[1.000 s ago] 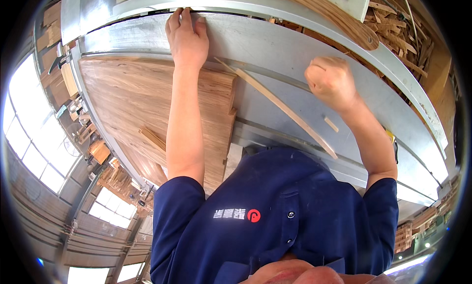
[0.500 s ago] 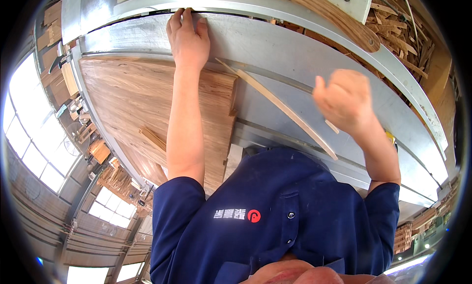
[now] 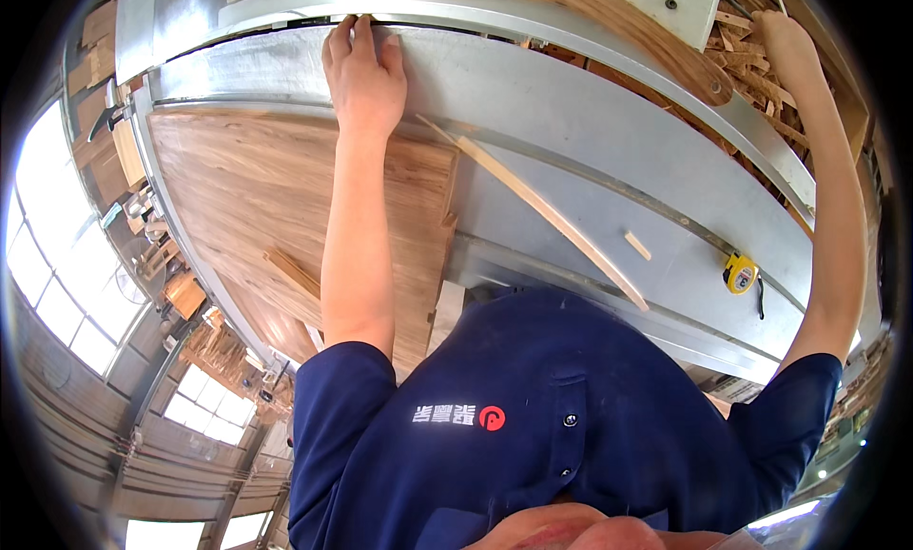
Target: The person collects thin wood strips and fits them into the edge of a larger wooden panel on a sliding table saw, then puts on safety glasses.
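Observation:
My left hand point(image 3: 365, 79) lies on the grey metal machine table point(image 3: 533, 84), fingers stretched to the dark slot along the metal fence point(image 3: 495, 9) and thumb apart. Far to the right, my right hand point(image 3: 787, 44) is at a heap of wood offcuts point(image 3: 761, 82). Its fingers are partly hidden, and a thin pale strip shows just beyond them; whether they grip it is unclear. Under my left forearm is a broad brown wooden panel point(image 3: 257, 179). A long thin wood strip point(image 3: 552, 217) lies slantwise on the table, with a short wood piece point(image 3: 638, 245) to its right.
A yellow tape measure point(image 3: 740, 273) sits on the table at the right. Narrow wood pieces point(image 3: 293, 272) rest on the panel. Beyond the fence is a long brown wooden piece with a rounded end point(image 3: 656, 46). Workshop shelving and stacked wood point(image 3: 223, 355) stand at the left.
My right hand has moved from above the table to the far right, reaching the offcut heap. The short wood piece and the tape measure are now uncovered. My left hand stays in place.

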`<move>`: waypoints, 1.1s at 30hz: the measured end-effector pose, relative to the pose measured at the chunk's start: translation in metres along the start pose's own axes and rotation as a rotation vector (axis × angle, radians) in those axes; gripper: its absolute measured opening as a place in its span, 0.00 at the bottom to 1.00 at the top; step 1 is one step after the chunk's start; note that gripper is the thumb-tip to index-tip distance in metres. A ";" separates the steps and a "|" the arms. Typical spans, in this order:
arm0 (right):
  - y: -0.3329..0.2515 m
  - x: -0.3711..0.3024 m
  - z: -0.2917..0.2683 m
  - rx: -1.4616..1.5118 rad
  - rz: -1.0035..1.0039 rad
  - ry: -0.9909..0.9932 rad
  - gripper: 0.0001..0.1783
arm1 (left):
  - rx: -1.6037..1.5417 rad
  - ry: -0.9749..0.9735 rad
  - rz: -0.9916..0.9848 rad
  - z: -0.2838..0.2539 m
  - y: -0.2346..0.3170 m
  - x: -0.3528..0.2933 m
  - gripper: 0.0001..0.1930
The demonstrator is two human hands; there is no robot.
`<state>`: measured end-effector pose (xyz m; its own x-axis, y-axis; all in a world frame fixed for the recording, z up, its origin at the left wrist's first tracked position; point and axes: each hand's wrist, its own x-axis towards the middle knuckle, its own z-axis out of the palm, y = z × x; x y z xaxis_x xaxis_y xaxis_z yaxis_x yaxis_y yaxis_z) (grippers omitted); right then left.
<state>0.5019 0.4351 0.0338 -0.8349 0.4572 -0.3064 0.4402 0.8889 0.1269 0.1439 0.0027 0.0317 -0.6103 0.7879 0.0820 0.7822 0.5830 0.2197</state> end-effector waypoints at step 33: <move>-0.028 -0.033 -0.045 0.251 0.266 0.479 0.21 | -0.233 -0.002 0.022 -0.044 -0.007 -0.009 0.24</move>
<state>0.5022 0.3968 0.0825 -0.7158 0.6769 0.1715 0.6701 0.7350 -0.1040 0.1382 -0.0174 0.0719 -0.5931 0.8004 0.0870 0.7449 0.5046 0.4366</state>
